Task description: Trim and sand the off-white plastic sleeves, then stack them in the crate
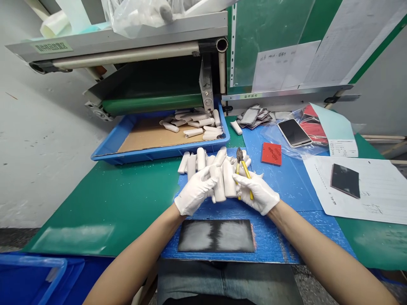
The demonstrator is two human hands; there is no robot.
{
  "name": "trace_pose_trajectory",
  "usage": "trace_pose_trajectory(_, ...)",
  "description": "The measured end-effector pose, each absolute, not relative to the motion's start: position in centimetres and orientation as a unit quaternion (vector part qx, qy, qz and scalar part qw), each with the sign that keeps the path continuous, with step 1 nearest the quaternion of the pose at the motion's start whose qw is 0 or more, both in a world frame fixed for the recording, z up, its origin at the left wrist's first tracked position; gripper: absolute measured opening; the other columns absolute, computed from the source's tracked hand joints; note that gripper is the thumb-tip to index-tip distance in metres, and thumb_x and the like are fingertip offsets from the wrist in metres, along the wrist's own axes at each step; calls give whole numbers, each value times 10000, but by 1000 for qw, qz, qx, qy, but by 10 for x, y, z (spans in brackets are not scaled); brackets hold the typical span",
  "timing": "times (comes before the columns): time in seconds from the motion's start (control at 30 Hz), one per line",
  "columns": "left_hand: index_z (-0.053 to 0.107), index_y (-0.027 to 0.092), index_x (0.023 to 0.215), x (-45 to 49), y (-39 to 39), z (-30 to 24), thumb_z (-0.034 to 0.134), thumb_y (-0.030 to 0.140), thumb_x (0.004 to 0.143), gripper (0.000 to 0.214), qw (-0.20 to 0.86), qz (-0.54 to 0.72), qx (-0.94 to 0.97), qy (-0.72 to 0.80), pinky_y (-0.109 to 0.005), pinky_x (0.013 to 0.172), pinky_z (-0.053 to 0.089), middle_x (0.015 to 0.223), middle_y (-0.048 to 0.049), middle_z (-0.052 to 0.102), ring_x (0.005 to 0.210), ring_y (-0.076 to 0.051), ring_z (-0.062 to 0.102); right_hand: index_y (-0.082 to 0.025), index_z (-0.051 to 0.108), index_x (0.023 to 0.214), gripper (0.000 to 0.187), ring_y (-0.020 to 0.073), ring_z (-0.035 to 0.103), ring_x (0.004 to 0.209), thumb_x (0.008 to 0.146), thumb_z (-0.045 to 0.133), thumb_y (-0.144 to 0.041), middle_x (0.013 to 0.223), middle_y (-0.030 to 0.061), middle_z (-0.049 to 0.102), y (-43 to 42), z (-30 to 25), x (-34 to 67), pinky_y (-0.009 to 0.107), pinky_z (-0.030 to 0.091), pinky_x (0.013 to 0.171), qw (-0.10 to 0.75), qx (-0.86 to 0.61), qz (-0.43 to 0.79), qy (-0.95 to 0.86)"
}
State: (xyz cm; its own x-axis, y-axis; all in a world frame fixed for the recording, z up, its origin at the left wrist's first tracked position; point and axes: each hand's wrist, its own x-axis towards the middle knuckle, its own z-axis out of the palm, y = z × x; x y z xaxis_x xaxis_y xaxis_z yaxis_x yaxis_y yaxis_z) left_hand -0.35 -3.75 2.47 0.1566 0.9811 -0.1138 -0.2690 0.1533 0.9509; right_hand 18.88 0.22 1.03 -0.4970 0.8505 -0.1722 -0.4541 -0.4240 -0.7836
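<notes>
Both my hands wear white gloves and meet over the blue mat. My left hand (197, 190) is closed around a white, rounded, hollow-looking piece (218, 184). Right beside it, a second white piece (229, 178) stands at the fingertips of my right hand (257, 192). That hand also has yellow-handled cutting pliers (247, 171) in its grip, jaws pointing away from me. Behind my fingers lies a loose heap of similar white pieces (201, 159), partly hidden by my hands. Nearer to me rests a dark, worn abrasive sheet (216, 235).
A blue tray (143, 157) with more white pieces stands under a green conveyor (152, 103). To the right are a red square pad (271, 153), a phone (294, 132), stacked grey pads (254, 116), papers (375, 190) and a black square sheet (345, 181).
</notes>
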Motion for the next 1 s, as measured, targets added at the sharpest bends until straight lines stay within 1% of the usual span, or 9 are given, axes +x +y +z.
trace_pose_trajectory(0.1, 639, 297, 1500, -8, -38, 33, 731, 436, 975, 551, 667, 484, 411, 389, -243, 624, 645, 1709, -37, 411, 1312, -322, 647, -189, 749, 1097, 453, 131, 688, 716, 702, 968, -232, 909, 17, 767, 9, 15, 193, 242, 590, 667, 412, -276, 818, -293)
trace_pose_trajectory(0.23, 620, 347, 1526, -12, -39, 37, 802, 299, 933, 622, 670, 476, 426, 379, -209, 739, 648, 1735, 11, 363, 1307, -265, 638, -193, 779, 1088, 453, 168, 755, 871, 681, 979, -205, 1015, 35, 802, 11, 22, 195, 252, 632, 801, 433, -266, 809, -295)
trace_pose_trajectory(0.33, 690, 274, 1458, -11, -39, 32, 839, 301, 906, 573, 670, 469, 429, 383, -207, 730, 626, 1674, -60, 468, 1161, -225, 697, -203, 779, 1125, 461, 211, 774, 972, 705, 968, -218, 1090, 55, 810, 10, 20, 195, 302, 645, 889, 435, -269, 799, -317)
trace_pose_trajectory(0.43, 691, 223, 1448, -9, -38, 29, 899, 277, 844, 641, 675, 469, 420, 385, -256, 921, 629, 1611, -105, 544, 1276, -262, 672, -222, 768, 1155, 470, 225, 765, 1094, 725, 958, -223, 1179, 58, 802, 10, 17, 194, 319, 637, 968, 451, -272, 786, -322)
trace_pose_trajectory(0.53, 665, 195, 1466, -7, -38, 28, 942, 274, 786, 739, 680, 455, 431, 381, -373, 1153, 549, 1636, -131, 509, 1459, -338, 550, -228, 764, 1151, 466, 242, 750, 1159, 728, 960, -241, 1205, 65, 797, 9, 16, 194, 348, 625, 1026, 452, -277, 778, -336)
trace_pose_trajectory(0.67, 724, 129, 1297, -7, -39, 27, 940, 447, 769, 653, 646, 439, 437, 446, -335, 822, 635, 1474, -200, 635, 1255, -371, 682, -225, 746, 1184, 524, 263, 755, 1142, 712, 972, -256, 1222, 76, 791, 5, 20, 193, 381, 639, 995, 438, -280, 783, -341)
trace_pose_trajectory(0.87, 665, 163, 1081, -7, -38, 26, 954, 553, 688, 624, 561, 449, 462, 520, -273, 531, 511, 1081, -140, 748, 743, -217, 696, -233, 712, 1233, 603, 295, 735, 1172, 702, 978, -339, 1240, 89, 777, -1, 20, 193, 410, 645, 936, 419, -296, 773, -374)
trace_pose_trajectory(0.93, 671, 162, 1071, -7, -37, 26, 955, 537, 686, 608, 532, 443, 480, 538, -287, 540, 531, 1127, -154, 740, 761, -226, 699, -236, 707, 1241, 595, 293, 708, 1228, 722, 966, -372, 1275, 88, 764, 0, 17, 194, 425, 613, 1009, 421, -305, 751, -408)
trace_pose_trajectory(1.0, 696, 160, 1053, -4, -38, 27, 979, 442, 669, 554, 509, 471, 490, 528, -368, 765, 637, 1414, -182, 650, 1076, -320, 716, -242, 697, 1264, 594, 288, 666, 1298, 747, 953, -383, 1336, 83, 740, 1, 15, 196, 442, 554, 1104, 432, -322, 705, -462)
